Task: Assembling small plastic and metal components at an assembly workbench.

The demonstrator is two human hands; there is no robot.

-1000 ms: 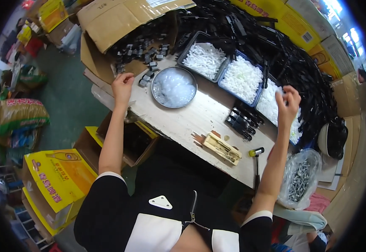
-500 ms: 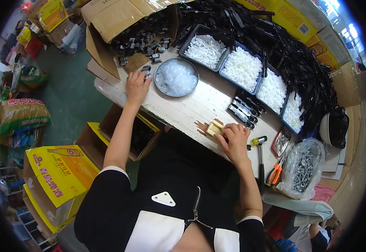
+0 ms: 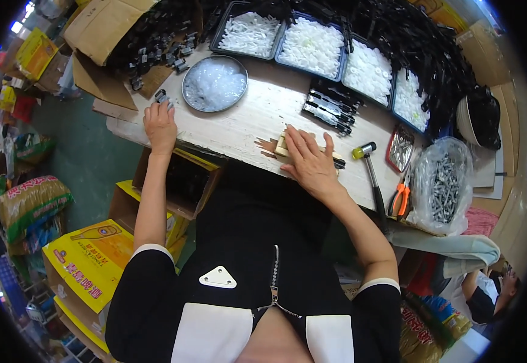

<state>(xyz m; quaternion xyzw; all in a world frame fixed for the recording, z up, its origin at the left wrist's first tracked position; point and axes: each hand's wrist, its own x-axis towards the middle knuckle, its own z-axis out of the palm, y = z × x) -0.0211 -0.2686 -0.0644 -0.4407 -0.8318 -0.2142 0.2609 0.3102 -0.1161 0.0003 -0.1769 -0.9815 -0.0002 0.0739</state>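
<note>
My left hand (image 3: pixel 160 130) rests at the table's left edge with its fingers bent together at a couple of small dark metallic clips (image 3: pixel 162 95). Whatever sits between those fingertips is hidden. My right hand (image 3: pixel 312 164) lies over a cream-coloured block (image 3: pixel 281 145) near the table's front edge, its fingers stretched out and slightly apart. A dark end of some part (image 3: pixel 339 162) shows beside that hand, and the rest is covered. Beyond the block, several black-and-silver assemblies (image 3: pixel 330 109) lie in a row.
A round metal bowl (image 3: pixel 244 97) holds clear plastic bits. Trays of white plastic parts (image 3: pixel 310 45) line the back before heaped black parts (image 3: pixel 408 36). At right lie a hammer (image 3: pixel 372 175), orange-handled pliers (image 3: pixel 401 196), a red tray (image 3: pixel 400 148) and a bag of metal pieces (image 3: pixel 445 187).
The view has shifted, so the table sits further left and higher. My right hand has gone from bent fingers at the block to lying flat across it. My left hand stays by the clips.
</note>
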